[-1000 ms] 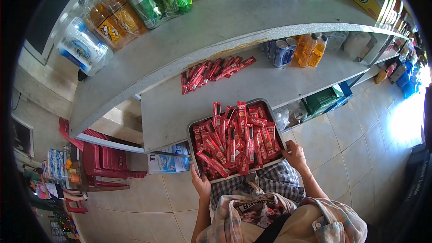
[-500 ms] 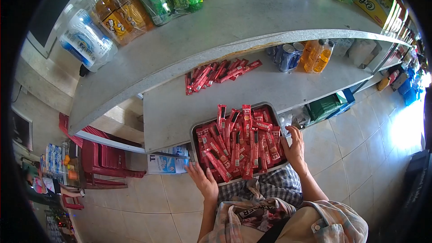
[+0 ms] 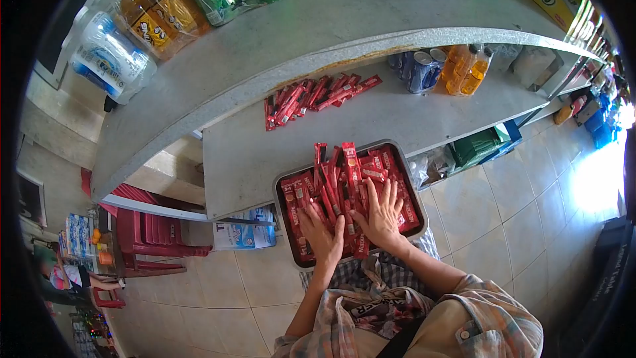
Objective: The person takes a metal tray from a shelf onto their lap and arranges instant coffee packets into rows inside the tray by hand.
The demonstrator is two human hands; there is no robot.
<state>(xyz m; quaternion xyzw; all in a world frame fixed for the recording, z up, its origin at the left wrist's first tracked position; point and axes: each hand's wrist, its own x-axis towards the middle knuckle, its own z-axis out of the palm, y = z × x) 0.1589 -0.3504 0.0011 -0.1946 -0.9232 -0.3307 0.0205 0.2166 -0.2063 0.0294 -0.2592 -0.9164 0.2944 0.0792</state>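
A dark-rimmed metal tray (image 3: 424, 215) full of red stick sachets (image 3: 351, 166) rests partly on the lower shelf's front edge and partly over my lap. My left hand (image 3: 321, 235) lies on the sachets at the near left of the tray, fingers spread. Beside it my right hand (image 3: 381, 219) lies flat on the sachets right of the middle, its fingers also apart. Both hands touch the packets and grip none that I can see. Further back on the shelf lies a loose row of red sachets (image 3: 318, 98).
The grey upper shelf (image 3: 318, 20) curves above, with bottles (image 3: 156, 16) at its left. Blue cans (image 3: 424, 71) and orange bottles (image 3: 467, 71) stand on the lower shelf (image 3: 252, 159). Red chairs (image 3: 156, 235) and a seated person (image 3: 69, 277) are at the left.
Both hands have left the tray's sides and moved inward onto the sachets. Some sachets near the hands have shifted. The view has tilted slightly.
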